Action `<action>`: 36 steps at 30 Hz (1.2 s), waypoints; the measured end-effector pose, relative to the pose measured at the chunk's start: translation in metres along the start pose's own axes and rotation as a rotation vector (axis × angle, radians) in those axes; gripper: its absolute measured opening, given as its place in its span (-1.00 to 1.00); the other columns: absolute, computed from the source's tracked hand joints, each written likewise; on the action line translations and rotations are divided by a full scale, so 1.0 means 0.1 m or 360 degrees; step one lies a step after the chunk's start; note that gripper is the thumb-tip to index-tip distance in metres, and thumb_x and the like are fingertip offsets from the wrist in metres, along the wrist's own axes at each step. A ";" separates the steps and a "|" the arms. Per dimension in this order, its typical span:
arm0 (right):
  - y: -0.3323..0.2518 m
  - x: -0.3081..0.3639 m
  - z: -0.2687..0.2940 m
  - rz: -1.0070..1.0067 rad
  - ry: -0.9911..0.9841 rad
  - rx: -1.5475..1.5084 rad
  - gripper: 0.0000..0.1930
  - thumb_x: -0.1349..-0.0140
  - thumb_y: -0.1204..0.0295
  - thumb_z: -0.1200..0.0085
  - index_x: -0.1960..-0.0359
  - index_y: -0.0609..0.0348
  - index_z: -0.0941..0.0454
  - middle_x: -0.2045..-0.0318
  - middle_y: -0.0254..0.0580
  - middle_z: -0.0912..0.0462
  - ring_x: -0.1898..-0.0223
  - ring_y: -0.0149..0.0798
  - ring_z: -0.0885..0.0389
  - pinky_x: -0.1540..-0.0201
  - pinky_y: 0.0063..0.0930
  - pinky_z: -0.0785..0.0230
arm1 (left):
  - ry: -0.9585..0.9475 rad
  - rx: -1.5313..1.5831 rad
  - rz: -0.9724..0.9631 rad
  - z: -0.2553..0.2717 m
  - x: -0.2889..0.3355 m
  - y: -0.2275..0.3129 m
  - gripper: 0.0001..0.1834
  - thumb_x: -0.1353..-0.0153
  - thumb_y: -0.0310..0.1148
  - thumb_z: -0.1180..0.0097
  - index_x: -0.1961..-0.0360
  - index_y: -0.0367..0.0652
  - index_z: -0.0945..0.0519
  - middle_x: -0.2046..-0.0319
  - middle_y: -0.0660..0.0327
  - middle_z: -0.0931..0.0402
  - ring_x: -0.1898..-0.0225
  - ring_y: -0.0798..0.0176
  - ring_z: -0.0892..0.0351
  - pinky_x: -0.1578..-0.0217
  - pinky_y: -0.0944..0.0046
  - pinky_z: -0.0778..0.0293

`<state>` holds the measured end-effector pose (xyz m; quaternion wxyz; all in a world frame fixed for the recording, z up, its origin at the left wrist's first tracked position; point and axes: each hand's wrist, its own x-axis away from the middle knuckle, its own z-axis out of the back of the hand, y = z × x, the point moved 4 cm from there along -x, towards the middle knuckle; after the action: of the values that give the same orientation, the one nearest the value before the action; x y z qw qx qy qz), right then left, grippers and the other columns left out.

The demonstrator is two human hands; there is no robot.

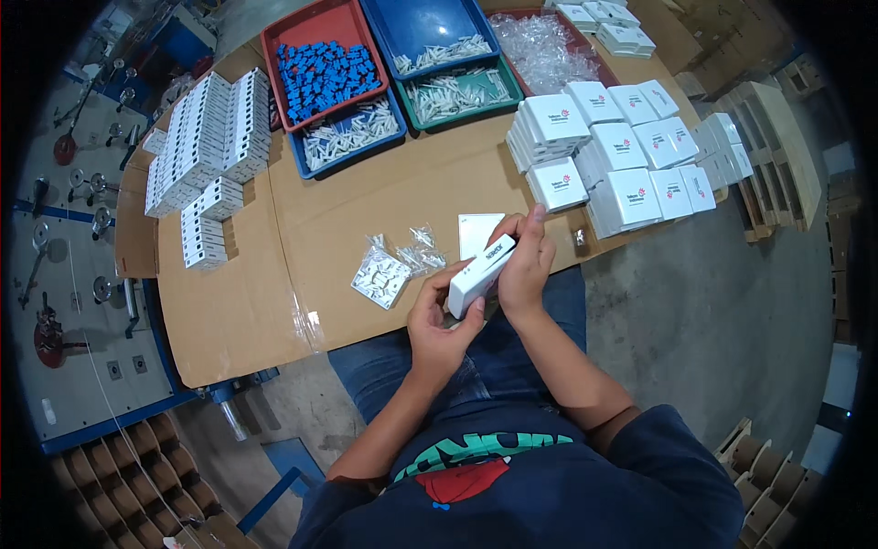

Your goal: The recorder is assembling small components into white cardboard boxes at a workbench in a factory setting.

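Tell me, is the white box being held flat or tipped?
Tipped: the left hand and right hand hold the white box, narrow side facing the camera.

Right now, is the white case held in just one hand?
No, the left hand and the right hand both hold the white case.

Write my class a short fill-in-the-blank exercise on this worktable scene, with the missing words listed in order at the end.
1. The left hand and the right hand together hold a flat case whose colour is ____.
2. The many small blue parts lie in a tray coloured ____.
3. Seen from the person's seat, the stacks of white pieces with dark openings stand on the table's ____ side.

Missing words: white; red; left.
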<state>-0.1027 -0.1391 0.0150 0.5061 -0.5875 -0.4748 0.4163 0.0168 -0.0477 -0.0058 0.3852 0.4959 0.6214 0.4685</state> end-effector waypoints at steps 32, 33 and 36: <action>-0.06 -0.03 0.00 0.0799 -0.0317 0.0147 -0.39 -0.60 0.18 0.24 0.64 0.30 -0.46 0.68 -0.19 -0.48 0.66 -0.31 -0.46 0.55 -0.45 -0.27 | 0.0358 0.0018 -0.0206 -0.05 0.24 0.00 -0.62 -0.41 -0.50 -0.22 -0.19 -0.39 -0.46 -0.05 0.08 -0.58 -0.07 0.29 -0.58 -0.12 0.28 -0.52; -0.05 -0.03 0.01 0.0803 -0.0313 0.0147 -0.39 -0.60 0.18 0.24 0.64 0.30 -0.46 0.68 -0.19 -0.48 0.66 -0.31 -0.46 0.55 -0.45 -0.27 | 0.0354 0.0018 -0.0209 -0.06 0.24 0.00 -0.62 -0.41 -0.50 -0.22 -0.19 -0.39 -0.46 -0.05 0.08 -0.58 -0.07 0.29 -0.58 -0.12 0.28 -0.52; -0.08 0.03 0.00 0.0846 -0.0348 0.0207 -0.39 -0.61 0.12 0.26 0.56 0.31 -0.49 0.61 -0.20 -0.55 0.59 -0.34 -0.53 0.49 -0.48 -0.33 | 0.0371 0.0022 -0.0247 -0.03 0.24 -0.03 -0.62 -0.42 -0.46 -0.21 -0.18 -0.37 -0.45 -0.08 0.07 -0.56 -0.07 0.28 -0.58 -0.13 0.27 -0.51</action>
<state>-0.1031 -0.1362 0.0229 0.3617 -0.6092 -0.3283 0.6247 0.0086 -0.0247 -0.0078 0.3421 0.3912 0.7016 0.4875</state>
